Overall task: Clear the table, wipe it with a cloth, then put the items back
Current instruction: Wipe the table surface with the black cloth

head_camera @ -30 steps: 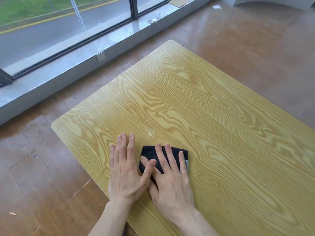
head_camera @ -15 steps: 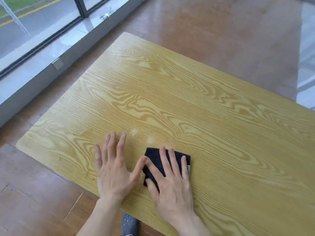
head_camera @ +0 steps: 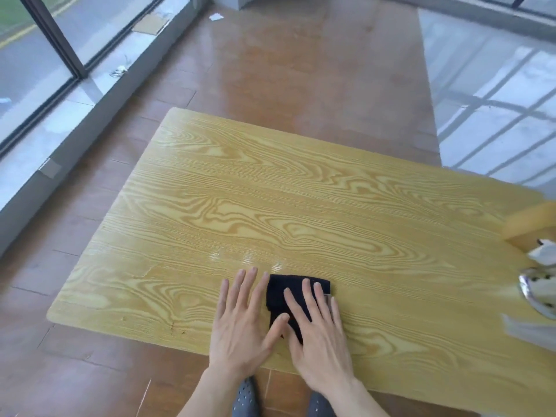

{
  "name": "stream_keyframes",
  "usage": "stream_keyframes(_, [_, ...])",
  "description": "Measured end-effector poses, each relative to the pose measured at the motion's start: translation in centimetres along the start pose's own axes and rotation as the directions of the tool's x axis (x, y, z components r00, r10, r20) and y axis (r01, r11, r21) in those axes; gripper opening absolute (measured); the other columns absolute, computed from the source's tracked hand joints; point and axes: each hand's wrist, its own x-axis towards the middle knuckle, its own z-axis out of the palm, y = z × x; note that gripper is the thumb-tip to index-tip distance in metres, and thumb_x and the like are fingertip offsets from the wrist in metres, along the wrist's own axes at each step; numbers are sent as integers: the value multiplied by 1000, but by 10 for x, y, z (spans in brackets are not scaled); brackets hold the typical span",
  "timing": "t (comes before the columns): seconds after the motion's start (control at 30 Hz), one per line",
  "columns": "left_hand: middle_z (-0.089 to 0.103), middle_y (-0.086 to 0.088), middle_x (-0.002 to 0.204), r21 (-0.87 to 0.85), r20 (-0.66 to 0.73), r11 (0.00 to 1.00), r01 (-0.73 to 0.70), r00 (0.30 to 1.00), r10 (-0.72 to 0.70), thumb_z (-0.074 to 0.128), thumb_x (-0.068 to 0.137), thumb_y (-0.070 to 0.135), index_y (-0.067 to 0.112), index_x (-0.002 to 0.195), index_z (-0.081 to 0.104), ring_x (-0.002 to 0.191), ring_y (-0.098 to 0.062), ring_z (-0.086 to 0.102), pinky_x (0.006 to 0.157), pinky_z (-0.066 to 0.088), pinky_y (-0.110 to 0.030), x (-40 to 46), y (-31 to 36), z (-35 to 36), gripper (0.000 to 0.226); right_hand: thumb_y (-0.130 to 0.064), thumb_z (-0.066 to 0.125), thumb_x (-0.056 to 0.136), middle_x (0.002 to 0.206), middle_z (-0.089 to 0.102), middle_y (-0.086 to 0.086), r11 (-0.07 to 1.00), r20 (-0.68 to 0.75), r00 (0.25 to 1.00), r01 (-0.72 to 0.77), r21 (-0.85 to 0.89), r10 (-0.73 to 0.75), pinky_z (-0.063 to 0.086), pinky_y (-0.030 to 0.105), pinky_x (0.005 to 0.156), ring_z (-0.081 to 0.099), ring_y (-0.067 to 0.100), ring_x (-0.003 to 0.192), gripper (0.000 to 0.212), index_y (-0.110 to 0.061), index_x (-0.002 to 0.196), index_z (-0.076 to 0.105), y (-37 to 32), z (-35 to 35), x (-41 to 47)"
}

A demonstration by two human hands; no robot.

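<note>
A folded dark cloth (head_camera: pixel 282 291) lies on the yellow wood-grain table (head_camera: pixel 301 212) near its front edge. My right hand (head_camera: pixel 319 335) presses flat on the cloth with its fingers spread, covering the cloth's near right part. My left hand (head_camera: pixel 240 326) lies flat on the bare tabletop just left of the cloth, and its thumb touches the cloth's near edge. Faint wet streaks shine on the wood just beyond the cloth.
At the right edge stand a yellow wooden piece (head_camera: pixel 529 218), a shiny metal object (head_camera: pixel 535 291) and a white item (head_camera: pixel 544 254), all cut off. A window sill (head_camera: pixel 75 109) runs along the left. Brown floor surrounds the table; grey shoes (head_camera: pixel 245 398) show below.
The view has swung right and pulled back, showing the table's right end with its objects. Both hands and the cloth have slid to the right along the front edge.
</note>
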Motion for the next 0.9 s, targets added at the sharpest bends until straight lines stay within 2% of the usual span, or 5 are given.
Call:
stream_keyframes(0.13, [7, 9, 168, 23, 27, 999, -21, 999, 21, 21, 92, 76, 34, 159, 10, 155, -11, -9, 126, 2, -43, -6, 8, -25, 80, -66, 13, 100, 168, -17, -4, 996, -7, 996, -88, -1, 88, -2, 46, 127, -22, 16, 154, 64, -45, 158, -6, 2, -26, -17])
stream_keyframes(0.27, [7, 7, 169, 27, 37, 998, -62, 997, 61, 17, 92, 77, 32, 159, 13, 155, -14, -10, 126, 0, -44, -9, 20, -46, 81, -73, 3, 92, 169, -12, -2, 987, -28, 987, -158, 5, 158, -2, 46, 127, -17, 19, 155, 73, -43, 159, -1, 1, -53, -23])
stream_keyframes(0.47, [5, 7, 169, 37, 22, 989, -144, 989, 144, 11, 89, 80, 32, 159, 11, 155, -13, -10, 126, -4, -42, -8, 42, -71, 85, -76, 21, 94, 170, -9, 1, 971, -16, 971, -239, 30, 240, 2, 47, 127, -10, 22, 157, 75, -42, 159, 2, -2, -97, -27])
stream_keyframes(0.67, [9, 8, 168, 34, 14, 973, -229, 973, 228, 14, 88, 81, 33, 158, 14, 155, -13, -6, 124, -6, -39, 5, 67, -81, 85, -82, 21, 89, 170, -9, 1, 953, -1, 955, -297, 62, 297, 2, 47, 127, -9, 21, 157, 83, -42, 159, 0, 9, -125, -43])
stream_keyframes(0.9, [12, 7, 168, 37, 42, 946, -323, 946, 321, 14, 87, 82, 33, 158, 14, 156, -15, -2, 125, -4, -41, 14, 111, -82, 86, -78, 30, 90, 168, -14, -3, 923, -14, 929, -365, 121, 369, 4, 46, 127, -9, 21, 157, 83, -43, 159, -1, 56, -144, -64])
